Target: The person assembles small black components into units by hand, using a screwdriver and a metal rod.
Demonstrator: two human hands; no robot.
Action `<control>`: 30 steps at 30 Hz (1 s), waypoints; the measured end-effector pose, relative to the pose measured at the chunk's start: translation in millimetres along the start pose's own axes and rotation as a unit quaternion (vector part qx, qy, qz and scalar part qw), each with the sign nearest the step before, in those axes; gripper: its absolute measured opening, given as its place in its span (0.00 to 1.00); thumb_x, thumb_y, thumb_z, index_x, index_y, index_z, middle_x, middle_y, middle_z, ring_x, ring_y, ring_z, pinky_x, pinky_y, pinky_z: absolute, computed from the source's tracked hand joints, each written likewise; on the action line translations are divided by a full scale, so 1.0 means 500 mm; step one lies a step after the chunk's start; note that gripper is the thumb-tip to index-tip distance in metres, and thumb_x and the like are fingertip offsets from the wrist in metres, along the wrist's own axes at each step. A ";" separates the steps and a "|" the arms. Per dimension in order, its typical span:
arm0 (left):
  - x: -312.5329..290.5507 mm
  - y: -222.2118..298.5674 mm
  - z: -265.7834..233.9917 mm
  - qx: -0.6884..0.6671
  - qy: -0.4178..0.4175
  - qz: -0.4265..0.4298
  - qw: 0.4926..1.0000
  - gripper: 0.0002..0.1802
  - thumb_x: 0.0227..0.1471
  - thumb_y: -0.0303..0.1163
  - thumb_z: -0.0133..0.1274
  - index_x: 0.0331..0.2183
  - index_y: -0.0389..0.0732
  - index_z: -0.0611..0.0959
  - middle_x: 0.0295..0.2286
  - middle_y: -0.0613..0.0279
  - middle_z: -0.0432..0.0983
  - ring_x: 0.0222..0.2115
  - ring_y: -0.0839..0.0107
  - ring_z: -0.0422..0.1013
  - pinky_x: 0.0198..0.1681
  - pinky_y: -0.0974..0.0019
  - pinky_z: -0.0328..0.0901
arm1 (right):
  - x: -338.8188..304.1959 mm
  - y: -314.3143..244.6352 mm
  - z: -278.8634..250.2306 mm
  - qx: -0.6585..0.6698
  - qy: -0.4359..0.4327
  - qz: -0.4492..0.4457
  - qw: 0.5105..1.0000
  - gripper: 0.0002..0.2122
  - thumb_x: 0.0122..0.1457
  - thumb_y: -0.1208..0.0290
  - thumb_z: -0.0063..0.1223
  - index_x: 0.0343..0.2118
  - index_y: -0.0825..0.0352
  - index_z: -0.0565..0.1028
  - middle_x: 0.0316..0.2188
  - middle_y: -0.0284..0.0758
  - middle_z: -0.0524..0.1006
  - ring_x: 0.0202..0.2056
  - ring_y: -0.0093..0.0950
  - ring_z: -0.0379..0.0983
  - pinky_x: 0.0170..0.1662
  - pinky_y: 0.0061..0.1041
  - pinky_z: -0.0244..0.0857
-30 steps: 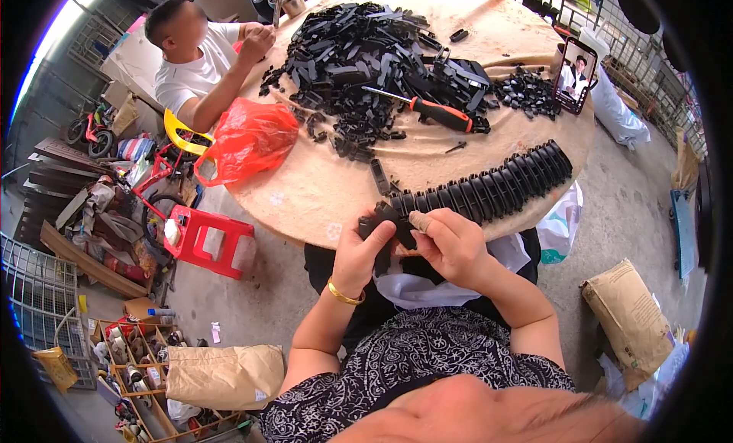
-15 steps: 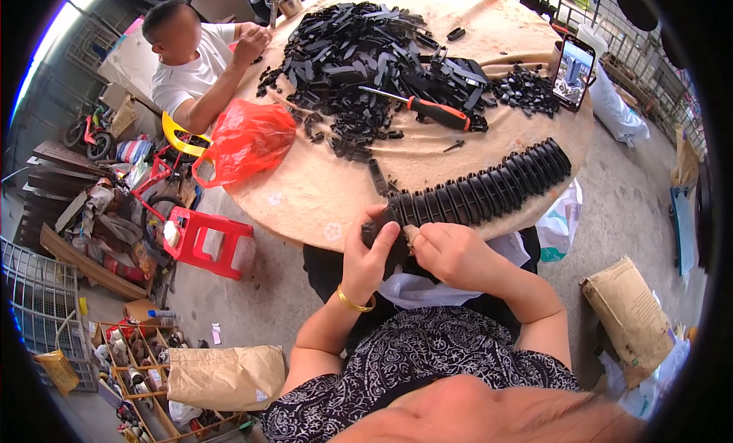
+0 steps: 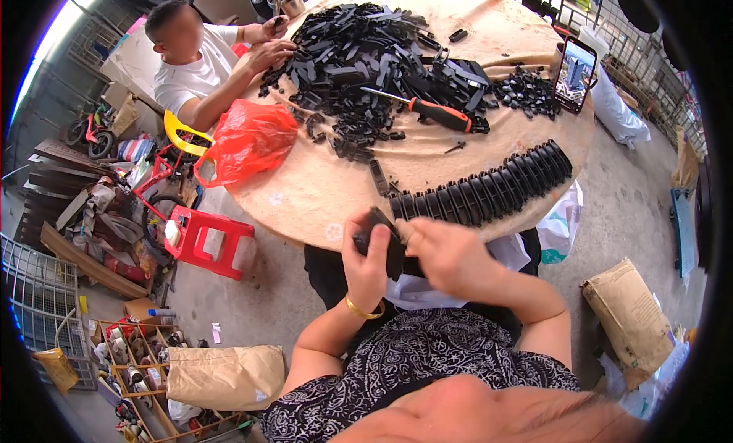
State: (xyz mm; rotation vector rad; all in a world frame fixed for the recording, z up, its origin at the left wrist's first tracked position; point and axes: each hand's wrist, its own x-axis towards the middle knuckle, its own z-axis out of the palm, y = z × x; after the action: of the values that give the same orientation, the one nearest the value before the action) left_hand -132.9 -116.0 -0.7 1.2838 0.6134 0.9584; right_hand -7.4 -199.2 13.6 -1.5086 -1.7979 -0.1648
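My left hand (image 3: 366,266) is closed around a dark black plastic piece (image 3: 388,248), held upright at the near table edge with the thumb pressed on its side. My right hand (image 3: 452,258) is beside it, fingers curled together near the piece; motion smears it, and what it pinches cannot be made out. Just beyond both hands, a curved row of joined black plastic chain links (image 3: 489,189) lies along the near right part of the table. A single black link (image 3: 379,177) rests by the row's left end.
A big heap of black plastic parts (image 3: 359,53) covers the cloth-covered table (image 3: 305,206), with a red-black screwdriver (image 3: 443,113) on it. Around it are small black pieces (image 3: 527,90), a standing phone (image 3: 574,73) and a red bag (image 3: 252,141). A co-worker (image 3: 195,69) sits at far left.
My left hand has turned the black piece upward and drawn it away from the row's left end. My right hand has shifted slightly and blurs. The co-worker's hands have moved apart, one reaching the heap.
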 end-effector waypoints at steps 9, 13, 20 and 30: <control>-0.053 -0.138 0.019 0.411 -0.389 0.182 0.804 0.26 0.38 0.36 0.58 0.40 0.38 0.71 0.29 0.56 0.71 0.31 0.58 0.69 0.35 0.60 0.64 | 0.164 0.193 0.054 -0.121 -0.051 0.047 0.990 0.05 0.45 0.78 0.45 0.27 0.69 0.70 0.27 0.40 0.71 0.31 0.37 0.69 0.34 0.30 0.64; -0.047 -0.156 0.023 0.549 -0.318 0.341 0.693 0.27 0.38 0.41 0.57 0.40 0.38 0.71 0.32 0.52 0.69 0.34 0.57 0.67 0.36 0.62 0.63 | 0.207 0.235 0.104 -0.237 -0.178 0.033 0.954 0.05 0.43 0.77 0.47 0.26 0.68 0.72 0.27 0.38 0.72 0.31 0.33 0.69 0.35 0.26 0.65; 0.078 0.025 -0.022 0.321 -0.255 0.111 0.905 0.07 0.44 0.33 0.54 0.26 0.41 0.78 0.19 0.59 0.71 0.17 0.65 0.67 0.23 0.64 0.63 | 0.198 0.229 0.098 -0.105 -0.121 0.151 0.975 0.06 0.44 0.78 0.46 0.27 0.68 0.73 0.28 0.43 0.71 0.32 0.39 0.70 0.36 0.30 0.64; 0.226 -0.016 -0.038 0.440 -0.144 -0.009 0.886 0.28 0.46 0.31 0.52 0.48 0.33 0.62 0.31 0.52 0.70 0.29 0.67 0.69 0.28 0.65 0.66 | 0.118 0.140 -0.021 0.286 0.006 0.234 0.929 0.07 0.49 0.76 0.49 0.30 0.71 0.73 0.20 0.35 0.71 0.21 0.20 0.66 0.24 0.19 0.62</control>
State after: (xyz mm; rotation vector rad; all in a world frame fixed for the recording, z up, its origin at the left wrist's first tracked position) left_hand -90.5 -9.2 1.7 2.1719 0.8619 0.4316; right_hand 59.2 -138.3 31.7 -1.4343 -1.2635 0.5423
